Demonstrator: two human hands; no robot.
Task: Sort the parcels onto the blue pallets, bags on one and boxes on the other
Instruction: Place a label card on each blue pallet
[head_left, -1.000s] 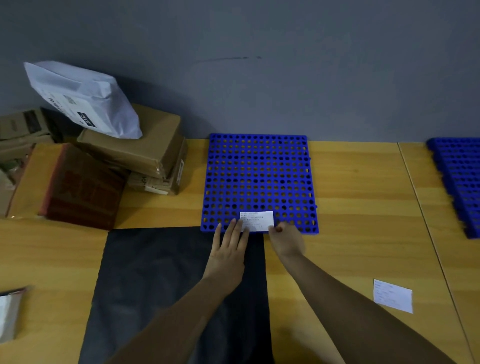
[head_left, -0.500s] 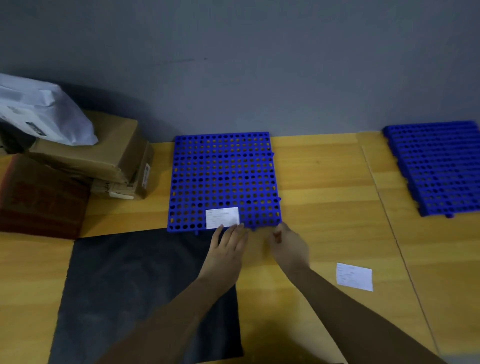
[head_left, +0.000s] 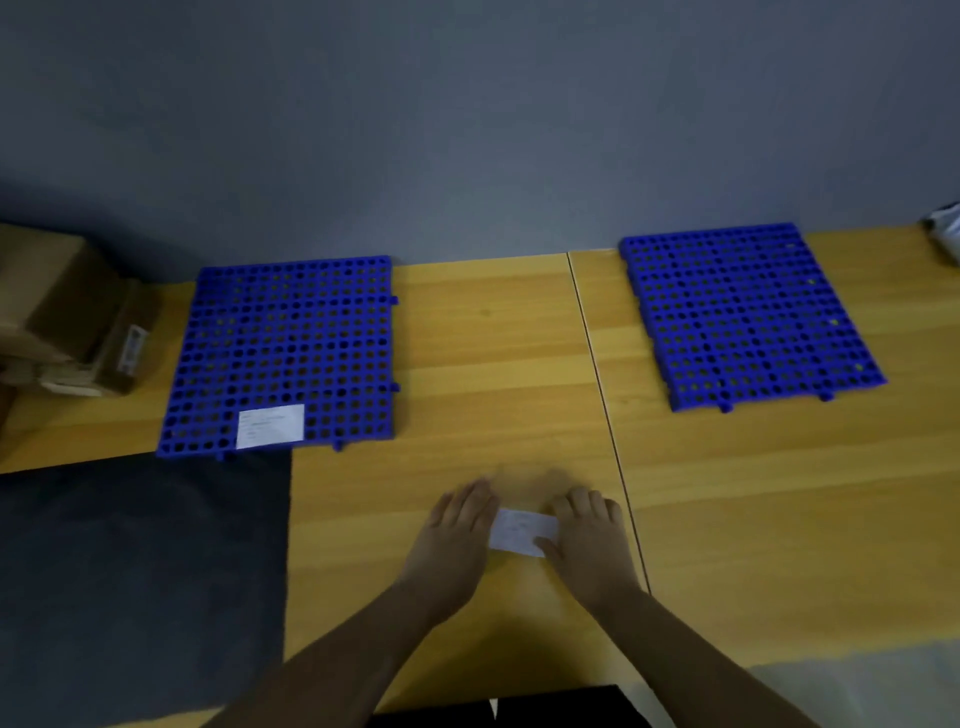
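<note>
Both hands meet on a white slip near the desk's front edge. The left hand lies flat against its left end; the right hand covers its right end, pinching or pressing unclear through blur. Beyond, the left pallet carries a label, the right pallet none. Boxes wait at the left edge. Risk: the thin slip skids, leaving that pallet unmarked.

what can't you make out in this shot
Head view:
Print on the white label on the left pallet: too small, blurred.
Paper slip: ends covered by the left hand and right hand.
Cardboard boxes: cut by the left edge.
Pale parcel: cut by the right edge.
</note>
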